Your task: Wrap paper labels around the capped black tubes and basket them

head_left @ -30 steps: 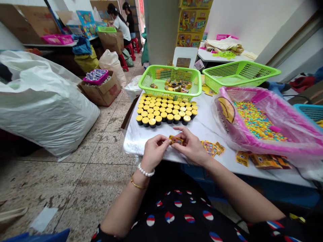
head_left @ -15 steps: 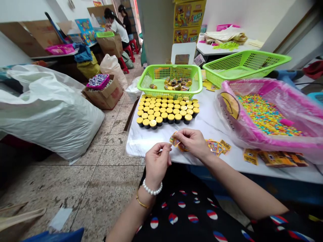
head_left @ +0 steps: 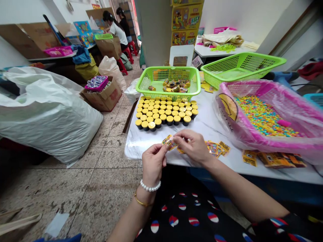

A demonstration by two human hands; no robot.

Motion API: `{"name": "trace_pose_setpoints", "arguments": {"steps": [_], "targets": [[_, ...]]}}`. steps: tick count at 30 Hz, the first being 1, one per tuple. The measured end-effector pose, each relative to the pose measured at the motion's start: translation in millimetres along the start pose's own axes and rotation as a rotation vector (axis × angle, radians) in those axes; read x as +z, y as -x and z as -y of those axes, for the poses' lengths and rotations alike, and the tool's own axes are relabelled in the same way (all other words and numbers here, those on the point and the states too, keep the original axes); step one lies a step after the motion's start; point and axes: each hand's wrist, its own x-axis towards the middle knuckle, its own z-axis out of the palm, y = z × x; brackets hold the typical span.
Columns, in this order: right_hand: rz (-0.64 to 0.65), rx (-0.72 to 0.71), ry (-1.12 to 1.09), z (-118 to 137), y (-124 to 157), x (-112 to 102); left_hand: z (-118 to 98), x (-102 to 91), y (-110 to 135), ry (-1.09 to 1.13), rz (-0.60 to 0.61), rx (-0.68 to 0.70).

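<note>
A small printed yellow label is held up just above the table's front edge. The fingertips of my left hand pinch its left end. At its right end, the thumb and fingers of my right hand are closed on it. More yellow labels lie loose on the white table beside and partly under my right hand. Beyond both hands, several small black jars with yellow lids stand upright in close rows.
Behind the jars sits a green basket with wrapped jars inside. To the right are a pink plastic-lined basket of colourful candies, another green basket and flat printed packaging. A large white sack stands left. Two people sit far back.
My left hand has come up to the label and now grips its left end. The label is turned flatter and shows more of its printed face. The view has shifted slightly.
</note>
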Motion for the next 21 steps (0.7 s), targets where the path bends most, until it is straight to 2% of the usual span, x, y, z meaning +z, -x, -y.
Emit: {"name": "trace_pose_setpoints", "arguments": {"steps": [3,6,10,13,15,18,19,21], "targets": [[-0.176,0.036,0.407,-9,-19,-19,-4,-2.2,-1,0.081,0.033,-0.089],[-0.169,0.155,0.742,-26,-36,-23,-8,-4.6,-3,0.11,0.085,-0.205],[-0.173,0.192,0.795,-42,-42,-16,-13,-7.4,-7,0.162,0.135,-0.291],[-0.257,0.205,0.563,-35,-36,-18,-19,-10.7,-11,0.235,0.131,-0.298],[-0.27,0.225,0.183,-22,-29,-23,-23,-13.2,-13,0.284,0.132,-0.31],[-0.116,0.297,-0.457,2,-17,-25,-26,-15.1,-16,0.328,0.139,-0.344],[-0.056,0.321,-0.598,8,-13,-24,-27,-14.9,-16,0.332,0.141,-0.348],[0.007,0.351,-0.746,15,-8,-18,-27,-13.5,-15,0.327,0.145,-0.344]]}}
